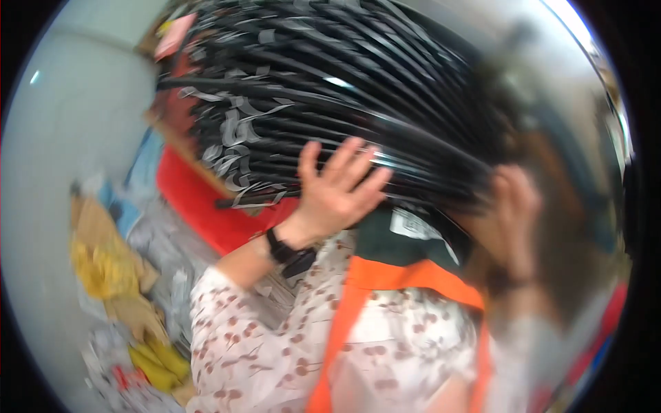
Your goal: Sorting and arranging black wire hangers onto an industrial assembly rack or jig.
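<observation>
A large stack of long, glossy black rod-like pieces (296, 69) fills the upper middle, with grey-white strips of ribbon or tape (237, 127) at their left ends. I cannot make out their exact kind. My left hand (337, 189) is open, fingers spread, resting against the near side of the stack; a dark watch is on its wrist. Close to the right end of the stack, my right hand (515, 213) is raised and smeared by motion, so its grip does not show.
Below the stack's left end is a red surface (200, 199). Yellow cloth (107, 268), grey plastic bags (158, 234) and tan wrapping lie heaped at the left, by a pale wall (69, 124). A dark green apron with orange trim (413, 275) covers my front.
</observation>
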Motion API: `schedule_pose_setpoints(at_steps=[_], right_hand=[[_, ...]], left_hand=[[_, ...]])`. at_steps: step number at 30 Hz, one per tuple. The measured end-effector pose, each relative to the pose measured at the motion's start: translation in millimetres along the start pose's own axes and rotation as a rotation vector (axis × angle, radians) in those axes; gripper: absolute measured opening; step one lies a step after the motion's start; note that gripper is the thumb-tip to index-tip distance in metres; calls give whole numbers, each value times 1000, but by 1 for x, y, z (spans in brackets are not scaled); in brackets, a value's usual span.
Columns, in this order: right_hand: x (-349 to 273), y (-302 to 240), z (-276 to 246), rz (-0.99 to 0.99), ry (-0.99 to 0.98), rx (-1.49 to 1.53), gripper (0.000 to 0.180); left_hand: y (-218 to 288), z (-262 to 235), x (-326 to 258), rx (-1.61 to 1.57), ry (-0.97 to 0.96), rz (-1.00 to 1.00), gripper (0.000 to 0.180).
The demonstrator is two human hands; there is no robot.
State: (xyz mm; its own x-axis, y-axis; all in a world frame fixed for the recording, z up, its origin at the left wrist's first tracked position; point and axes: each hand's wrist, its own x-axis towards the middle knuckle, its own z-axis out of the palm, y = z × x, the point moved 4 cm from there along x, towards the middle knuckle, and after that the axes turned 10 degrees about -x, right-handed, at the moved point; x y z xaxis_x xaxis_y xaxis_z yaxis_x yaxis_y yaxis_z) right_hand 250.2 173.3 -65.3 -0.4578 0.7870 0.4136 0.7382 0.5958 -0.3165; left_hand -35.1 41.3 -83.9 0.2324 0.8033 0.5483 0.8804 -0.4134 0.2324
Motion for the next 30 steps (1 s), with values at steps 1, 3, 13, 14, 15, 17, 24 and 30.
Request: schedule_pose_setpoints(at_steps=[1, 3, 13, 14, 15, 17, 24, 30], right_hand=[[6, -1, 1, 32, -39, 101, 14], [5, 14, 8, -42, 46, 178, 10], [10, 68, -39, -21, 473, 97, 50], [3, 85, -57, -11, 494, 34, 64], [-15, 112, -65, 47, 444, -40, 80], [-45, 168, -79, 420, 295, -42, 69], [-28, 182, -97, 66, 287, -63, 80], [-6, 172, -105, 63, 413, -94, 63]], left_hand=[[7, -7, 8, -43, -38, 8, 38], [16, -24, 40, -164, -81, 124, 37], [86, 56, 235, -20, -423, 538, 39], [91, 63, 247, -18, -406, 565, 37], [93, 58, 258, -16, -341, 601, 38], [92, 54, 285, -26, -253, 612, 39], [123, 87, 329, -120, -414, 777, 37], [123, 107, 350, -94, -499, 751, 36]])
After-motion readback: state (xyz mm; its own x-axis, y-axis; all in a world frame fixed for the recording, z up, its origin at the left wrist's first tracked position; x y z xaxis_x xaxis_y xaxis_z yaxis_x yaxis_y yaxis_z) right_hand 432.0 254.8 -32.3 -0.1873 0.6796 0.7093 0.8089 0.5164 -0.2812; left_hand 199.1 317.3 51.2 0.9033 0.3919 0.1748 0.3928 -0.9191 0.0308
